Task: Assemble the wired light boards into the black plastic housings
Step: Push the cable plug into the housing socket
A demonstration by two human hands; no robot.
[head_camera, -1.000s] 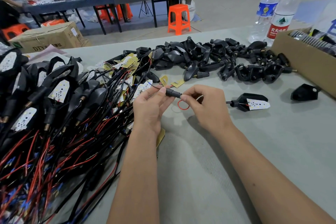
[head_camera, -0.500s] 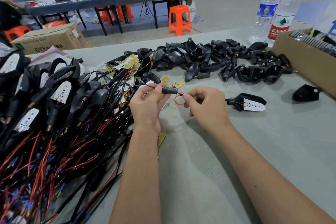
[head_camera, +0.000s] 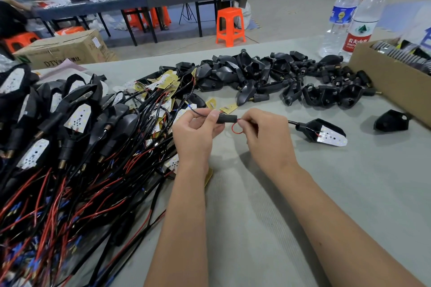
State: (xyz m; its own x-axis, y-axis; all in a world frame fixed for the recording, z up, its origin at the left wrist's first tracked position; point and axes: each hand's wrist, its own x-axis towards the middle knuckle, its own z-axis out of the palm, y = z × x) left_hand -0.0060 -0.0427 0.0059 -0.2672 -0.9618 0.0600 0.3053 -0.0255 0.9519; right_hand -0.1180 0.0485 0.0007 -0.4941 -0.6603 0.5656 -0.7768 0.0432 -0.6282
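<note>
Along the left edge of the tabletop (head_camera: pixel 349 193) a heap of finished units (head_camera: pixel 58 137) is piled, white boards seated in black shells, red and black leads trailing toward the near edge. Compared with a second ago, the black sleeve (head_camera: pixel 226 118) has been raised slightly and drawn leftward, and the assembled housing (head_camera: pixel 323 129) has been dragged a little toward the far edge; this suggests the lead is being fed through the sleeve. The sleeve is pinched by the left hand (head_camera: pixel 196 133), fingers curled round it. A loop of red wire (head_camera: pixel 236 128) is pinched at the sleeve's mouth by the right hand (head_camera: pixel 268 137). The housing lies right of that hand, its dotted white board facing up, joined by a black lead. Empty housings (head_camera: pixel 268 77) are heaped toward the far edge.
</note>
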